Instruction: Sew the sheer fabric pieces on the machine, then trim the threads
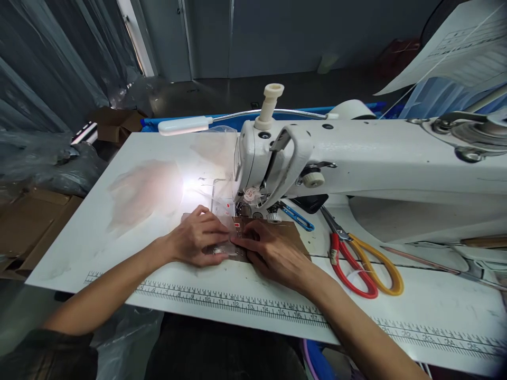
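Left hand [200, 237]: grip loosely spread, palm down, fingers resting on translucent sheet [225, 247]. Right hand [273, 250]: grip nearly closed, thumb and forefinger at sheet's right edge; cannot tell whether pinched. Sheet lies on table [79, 258], between hands, just before needle area of white sewing machine [356, 163]. Brown piece [293, 236] partly beneath right hand. Scissors [364, 264], red and yellow handles, lie right of it.

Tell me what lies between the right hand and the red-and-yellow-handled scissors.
In the head view: part of the brown sheet under the right hand, then white tabletop up to the scissors.
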A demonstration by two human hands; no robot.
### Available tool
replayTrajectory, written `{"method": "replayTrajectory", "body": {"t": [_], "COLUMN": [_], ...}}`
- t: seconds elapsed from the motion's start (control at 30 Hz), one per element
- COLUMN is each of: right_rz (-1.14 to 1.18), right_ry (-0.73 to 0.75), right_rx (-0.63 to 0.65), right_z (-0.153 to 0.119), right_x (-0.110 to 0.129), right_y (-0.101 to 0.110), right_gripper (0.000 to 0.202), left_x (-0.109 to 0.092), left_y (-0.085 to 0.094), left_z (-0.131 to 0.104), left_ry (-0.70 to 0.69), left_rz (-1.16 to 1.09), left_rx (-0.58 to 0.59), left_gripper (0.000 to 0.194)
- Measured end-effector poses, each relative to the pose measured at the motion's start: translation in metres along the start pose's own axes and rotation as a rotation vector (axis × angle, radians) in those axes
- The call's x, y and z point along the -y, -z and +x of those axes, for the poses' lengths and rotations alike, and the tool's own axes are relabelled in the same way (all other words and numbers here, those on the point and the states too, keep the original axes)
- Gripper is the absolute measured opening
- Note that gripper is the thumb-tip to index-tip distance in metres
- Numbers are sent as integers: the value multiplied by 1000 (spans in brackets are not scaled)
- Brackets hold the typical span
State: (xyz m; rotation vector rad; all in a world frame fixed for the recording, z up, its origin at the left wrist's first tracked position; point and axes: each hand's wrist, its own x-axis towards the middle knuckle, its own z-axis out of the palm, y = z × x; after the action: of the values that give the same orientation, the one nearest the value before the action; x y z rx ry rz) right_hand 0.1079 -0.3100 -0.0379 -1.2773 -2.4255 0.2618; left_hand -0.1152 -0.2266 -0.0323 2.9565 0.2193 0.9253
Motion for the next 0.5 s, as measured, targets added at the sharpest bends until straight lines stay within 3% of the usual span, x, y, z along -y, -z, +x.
{"method": "replayTrajectory", "body": {"t": [0.1, 0.23, 0.5], "right_rz": [-25, -60, -103], "right_ry": [-2, 6, 16], "right_rx": [39, 72, -80], "right_z": [5, 9, -1], "right_x": [3, 8, 5], "right_y": [6, 11, -8], "right_gripper": [35, 36, 35], "left_x": [5, 11, 10], "left_y": [2, -3, -11], "left_z": [5, 9, 6], "left_ry": [86, 22, 26], "left_rz": [54, 123, 190], "left_rx": [-60, 39, 178], "left_gripper": [20, 21, 27]}}
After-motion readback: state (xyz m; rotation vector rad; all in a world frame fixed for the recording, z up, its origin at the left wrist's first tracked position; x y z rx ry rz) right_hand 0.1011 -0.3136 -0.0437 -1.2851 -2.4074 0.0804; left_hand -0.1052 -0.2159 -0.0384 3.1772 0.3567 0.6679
